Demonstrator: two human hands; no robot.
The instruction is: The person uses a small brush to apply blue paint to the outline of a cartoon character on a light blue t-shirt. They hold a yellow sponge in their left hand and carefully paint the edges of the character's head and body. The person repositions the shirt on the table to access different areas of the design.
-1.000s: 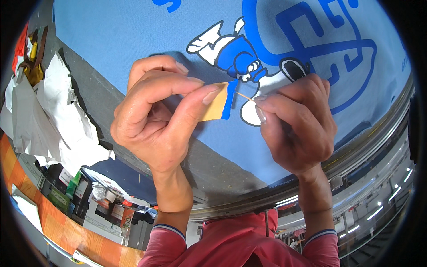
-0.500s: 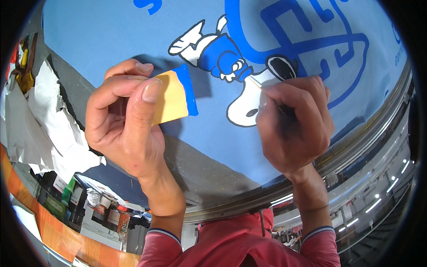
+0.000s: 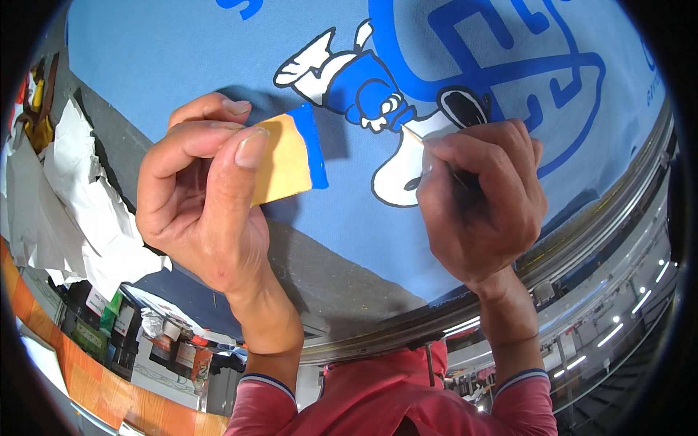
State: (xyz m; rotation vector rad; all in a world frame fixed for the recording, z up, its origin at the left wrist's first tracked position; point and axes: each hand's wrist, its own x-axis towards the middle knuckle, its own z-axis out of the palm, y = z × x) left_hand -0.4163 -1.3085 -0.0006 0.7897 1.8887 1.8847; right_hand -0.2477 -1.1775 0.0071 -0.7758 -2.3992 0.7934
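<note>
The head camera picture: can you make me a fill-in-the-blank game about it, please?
1. The left grip pinches a yellow card with a painted edge coloured ____.
2. In the picture, the yellow card is to the ____ of the thin stick in the right grip.
3. The cartoon dog has an ear coloured ____.
4. The crumpled paper is coloured ____.

Missing words: blue; left; black; white.

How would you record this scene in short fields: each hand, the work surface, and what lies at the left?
Left hand: pinches a flat yellow card with a blue-coated edge
Right hand: pinches a thin pale stick; tip at the blue collar of a white cartoon dog, contact unclear
Work surface: light-blue fabric-like sheet on a dark grey tabletop
Left side: crumpled white paper
</note>
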